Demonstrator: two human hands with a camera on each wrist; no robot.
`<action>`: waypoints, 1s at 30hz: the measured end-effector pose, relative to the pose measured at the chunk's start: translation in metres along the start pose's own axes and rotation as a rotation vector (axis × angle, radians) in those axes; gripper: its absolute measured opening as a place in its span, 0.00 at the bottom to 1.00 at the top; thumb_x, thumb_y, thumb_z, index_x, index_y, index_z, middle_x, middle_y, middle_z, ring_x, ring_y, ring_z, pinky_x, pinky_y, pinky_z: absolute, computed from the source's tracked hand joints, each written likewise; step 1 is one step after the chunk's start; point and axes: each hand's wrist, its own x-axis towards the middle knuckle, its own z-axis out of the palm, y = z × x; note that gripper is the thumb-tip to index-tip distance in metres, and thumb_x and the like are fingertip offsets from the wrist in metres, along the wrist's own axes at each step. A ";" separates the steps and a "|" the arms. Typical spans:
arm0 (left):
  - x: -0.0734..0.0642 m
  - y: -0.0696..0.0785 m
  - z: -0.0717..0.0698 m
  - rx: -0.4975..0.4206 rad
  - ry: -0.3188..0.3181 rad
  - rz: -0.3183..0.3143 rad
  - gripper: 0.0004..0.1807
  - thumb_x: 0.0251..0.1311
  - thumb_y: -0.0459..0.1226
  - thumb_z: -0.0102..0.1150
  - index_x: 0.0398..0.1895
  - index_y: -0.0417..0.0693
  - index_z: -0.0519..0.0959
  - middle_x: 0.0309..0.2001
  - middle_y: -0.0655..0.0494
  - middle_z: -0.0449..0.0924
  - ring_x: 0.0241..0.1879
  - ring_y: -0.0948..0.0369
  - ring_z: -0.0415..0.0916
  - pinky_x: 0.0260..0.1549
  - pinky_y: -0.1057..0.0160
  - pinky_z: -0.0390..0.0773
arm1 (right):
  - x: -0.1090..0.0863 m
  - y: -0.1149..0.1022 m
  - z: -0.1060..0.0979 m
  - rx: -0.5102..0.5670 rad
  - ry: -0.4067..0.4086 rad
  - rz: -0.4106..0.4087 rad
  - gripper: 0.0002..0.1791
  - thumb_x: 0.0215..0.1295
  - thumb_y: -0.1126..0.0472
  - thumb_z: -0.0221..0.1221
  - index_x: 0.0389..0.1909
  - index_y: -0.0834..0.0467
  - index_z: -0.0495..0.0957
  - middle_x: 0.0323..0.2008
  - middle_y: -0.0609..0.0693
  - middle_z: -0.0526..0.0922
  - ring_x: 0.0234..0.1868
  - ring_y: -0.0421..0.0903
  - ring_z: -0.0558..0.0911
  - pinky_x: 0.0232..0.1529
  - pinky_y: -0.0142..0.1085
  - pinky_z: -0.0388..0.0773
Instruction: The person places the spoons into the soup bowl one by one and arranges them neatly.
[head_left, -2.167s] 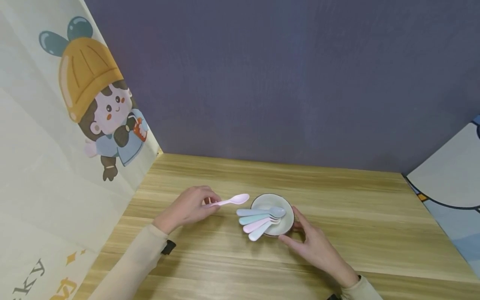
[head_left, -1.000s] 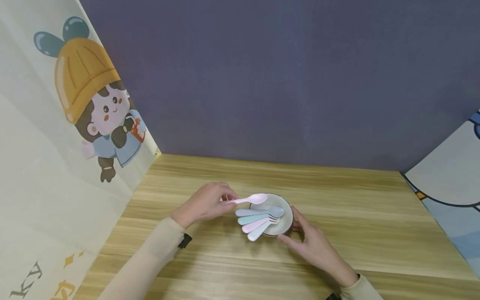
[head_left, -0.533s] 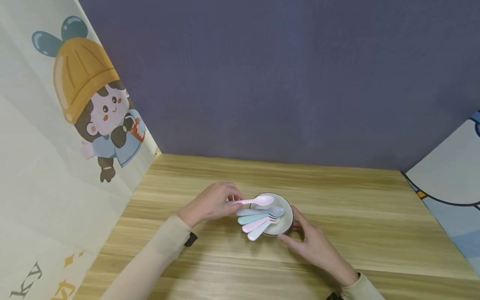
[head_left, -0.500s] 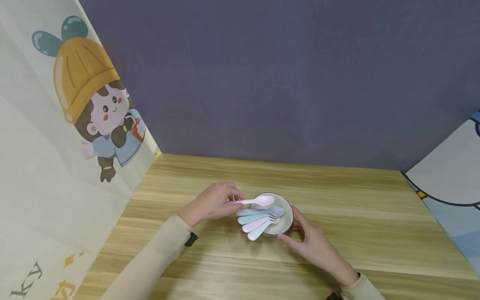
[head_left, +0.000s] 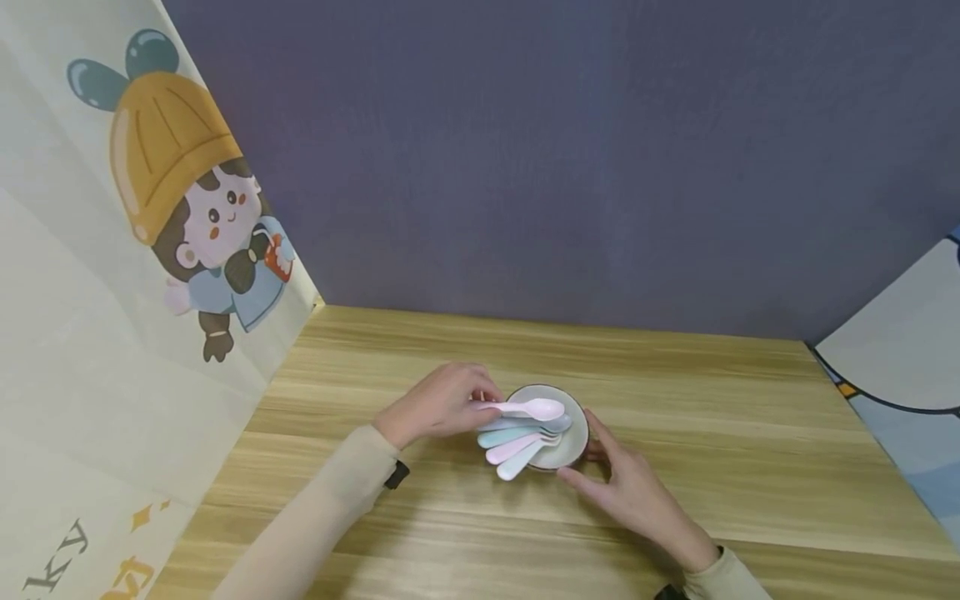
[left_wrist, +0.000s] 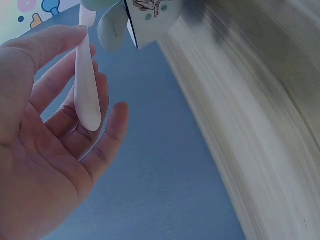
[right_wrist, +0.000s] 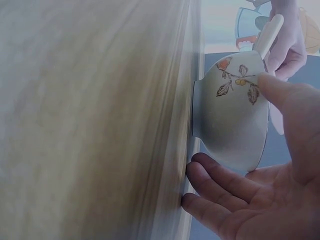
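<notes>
My left hand (head_left: 442, 402) pinches a pale pink spoon (head_left: 543, 409) by its handle, the spoon's head over the bowl. In the left wrist view the pink handle (left_wrist: 87, 95) lies between thumb and fingers, its end pointing to the palm. The white bowl (right_wrist: 230, 120) has a dark rim and a painted leafy branch, and stands on the table. Several pastel spoons (head_left: 513, 446) in blue, green and pink rest fanned in it, handles out over its left rim. My right hand (head_left: 626, 492) holds the bowl's right side, thumb at the near rim and fingers behind.
The wood-grain table (head_left: 712, 450) runs back to a dark blue-grey wall (head_left: 562, 158). At the left stands a pale panel (head_left: 90, 333) with a cartoon child in an orange hat; another printed panel (head_left: 900, 350) stands at the right.
My left hand has moved right with the pink spoon, from left of the bowl to over it, and now lower and nearer the other spoons. The right hand stays at the bowl.
</notes>
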 end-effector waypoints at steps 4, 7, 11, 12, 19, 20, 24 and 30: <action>0.003 0.001 0.000 0.000 -0.007 -0.005 0.11 0.65 0.42 0.71 0.48 0.52 0.92 0.43 0.59 0.90 0.38 0.66 0.79 0.41 0.66 0.79 | 0.000 0.000 0.000 0.002 -0.002 0.001 0.57 0.63 0.37 0.73 0.83 0.63 0.58 0.51 0.49 0.92 0.54 0.50 0.90 0.66 0.60 0.78; 0.005 0.001 0.001 -0.014 -0.007 -0.010 0.10 0.65 0.42 0.71 0.47 0.52 0.93 0.41 0.60 0.89 0.37 0.67 0.79 0.40 0.66 0.79 | 0.000 0.000 0.000 0.003 -0.003 -0.002 0.57 0.64 0.37 0.73 0.83 0.63 0.58 0.51 0.49 0.92 0.54 0.51 0.91 0.65 0.60 0.78; 0.007 0.000 0.003 -0.029 -0.015 -0.009 0.09 0.65 0.41 0.71 0.46 0.52 0.93 0.39 0.61 0.87 0.36 0.68 0.79 0.39 0.68 0.79 | -0.001 -0.001 0.000 0.004 0.001 -0.001 0.57 0.63 0.37 0.73 0.82 0.63 0.59 0.51 0.50 0.92 0.54 0.52 0.91 0.65 0.61 0.77; 0.007 -0.001 0.004 -0.030 -0.018 -0.009 0.09 0.65 0.41 0.71 0.46 0.52 0.93 0.39 0.61 0.87 0.37 0.68 0.79 0.39 0.68 0.79 | -0.001 -0.001 0.000 0.005 0.002 0.000 0.57 0.63 0.37 0.73 0.82 0.63 0.59 0.50 0.50 0.92 0.54 0.52 0.91 0.65 0.62 0.77; 0.011 -0.003 0.008 -0.002 -0.051 -0.002 0.09 0.67 0.40 0.70 0.46 0.52 0.93 0.41 0.60 0.89 0.38 0.67 0.79 0.40 0.68 0.80 | -0.001 -0.001 0.000 0.000 0.006 0.002 0.57 0.63 0.38 0.73 0.82 0.63 0.59 0.50 0.50 0.92 0.55 0.53 0.90 0.66 0.63 0.76; 0.012 -0.003 0.008 0.003 -0.057 0.000 0.09 0.67 0.40 0.69 0.46 0.52 0.93 0.41 0.59 0.89 0.38 0.67 0.80 0.41 0.68 0.80 | -0.001 -0.001 0.000 0.000 0.007 0.001 0.57 0.63 0.38 0.73 0.82 0.63 0.59 0.50 0.50 0.92 0.55 0.53 0.90 0.66 0.63 0.76; 0.014 0.000 0.009 0.019 -0.080 -0.004 0.09 0.68 0.41 0.70 0.47 0.52 0.93 0.41 0.59 0.88 0.38 0.67 0.79 0.41 0.67 0.79 | -0.002 -0.001 0.000 0.002 0.006 -0.001 0.56 0.63 0.38 0.73 0.83 0.62 0.59 0.50 0.50 0.92 0.55 0.53 0.90 0.66 0.62 0.77; 0.018 0.002 0.012 0.024 -0.095 -0.004 0.10 0.68 0.42 0.70 0.47 0.52 0.92 0.40 0.59 0.88 0.37 0.67 0.79 0.40 0.68 0.79 | -0.002 -0.001 0.000 0.007 0.005 -0.001 0.56 0.64 0.37 0.73 0.83 0.61 0.59 0.51 0.48 0.92 0.55 0.50 0.90 0.64 0.60 0.78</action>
